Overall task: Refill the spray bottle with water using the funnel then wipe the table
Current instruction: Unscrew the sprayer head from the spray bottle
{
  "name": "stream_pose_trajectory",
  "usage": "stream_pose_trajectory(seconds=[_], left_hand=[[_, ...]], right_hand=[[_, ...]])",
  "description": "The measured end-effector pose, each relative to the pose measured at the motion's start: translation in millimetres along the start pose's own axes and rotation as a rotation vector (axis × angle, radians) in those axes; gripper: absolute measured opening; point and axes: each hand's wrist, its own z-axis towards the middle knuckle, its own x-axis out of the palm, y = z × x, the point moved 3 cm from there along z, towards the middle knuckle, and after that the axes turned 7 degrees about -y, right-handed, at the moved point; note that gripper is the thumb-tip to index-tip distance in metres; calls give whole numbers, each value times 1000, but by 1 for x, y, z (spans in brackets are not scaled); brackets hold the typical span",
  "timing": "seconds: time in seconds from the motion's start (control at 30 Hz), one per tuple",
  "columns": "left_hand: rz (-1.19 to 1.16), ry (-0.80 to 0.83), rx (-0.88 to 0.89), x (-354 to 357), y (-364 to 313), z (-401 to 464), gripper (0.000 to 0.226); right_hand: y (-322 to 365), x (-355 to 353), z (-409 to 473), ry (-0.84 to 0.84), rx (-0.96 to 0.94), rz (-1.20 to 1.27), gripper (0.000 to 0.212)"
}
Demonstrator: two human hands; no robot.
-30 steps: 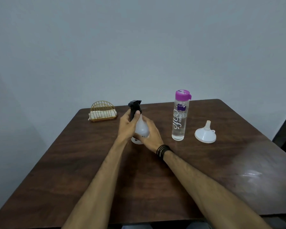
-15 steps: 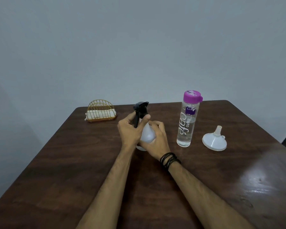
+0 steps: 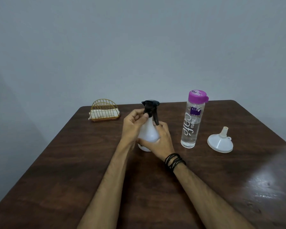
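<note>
A white spray bottle [image 3: 148, 133] with a black trigger head [image 3: 150, 108] stands upright on the dark wooden table [image 3: 73, 162]. My left hand [image 3: 133, 125] pinches the black head at its collar. My right hand [image 3: 160, 142] wraps the bottle's white body from the right. To the right stands a clear water bottle [image 3: 192, 119] with a purple cap, holding water. A white funnel [image 3: 220, 142] lies mouth-down further right, spout pointing up.
A gold wire holder [image 3: 104, 110] with a folded pale cloth sits at the back left of the table. A plain grey wall rises behind. The table's right side shows a glossy reflection.
The view has shifted a little, and both hands have stayed on the spray bottle. My left hand's fingers have moved up onto the black head's collar.
</note>
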Motion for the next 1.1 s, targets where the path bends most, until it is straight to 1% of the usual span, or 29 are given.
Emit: stream_pose_trajectory(seconds=[0.07, 0.1, 0.17, 0.2, 0.23, 0.3, 0.4, 0.47, 0.63, 0.73, 0.83, 0.9, 0.93, 1.03, 1.1], left_hand=[[31, -64, 13, 4, -2, -2, 29], [43, -54, 7, 6, -2, -2, 38], [85, 26, -6, 8, -3, -2, 51], [91, 76, -11, 8, -3, -2, 48], [75, 110, -13, 6, -3, -1, 40], [31, 100, 7, 3, -4, -2, 29], [-11, -24, 56, 6, -18, -3, 16], [-66, -104, 81, 11, -37, 4, 17], [-99, -247, 238, 8, -107, 26, 15], [-149, -389, 289, -14, -143, 32, 16], [-184, -548, 296, -46, -168, 37, 21], [-169, -596, 246, -66, -169, 37, 24], [-134, -598, 191, -73, -163, 35, 25], [84, -563, -22, -89, -118, 21, 28], [220, -556, -127, -96, -79, 3, 23]], right_hand=[[0, -1, -1, 2, 4, 18, 83], [1, -2, -1, 2, 5, 32, 84], [2, -2, -2, 7, 7, 46, 87], [2, -2, -2, 8, 8, 45, 87], [3, -2, -2, 8, 8, 44, 86], [4, -1, -2, 14, 3, 31, 85], [3, -1, -1, 28, -2, 22, 85], [2, -1, 0, 30, 1, 23, 85], [1, 0, 2, 48, 9, -5, 85], [1, 1, 1, 59, 9, -10, 86], [2, 2, 2, 45, -6, -21, 85], [3, 1, 0, 35, -16, -18, 82], [3, -1, 0, 31, -21, -16, 80], [5, -4, -1, 26, -18, -31, 76], [7, -5, -2, 40, -9, -35, 78]])
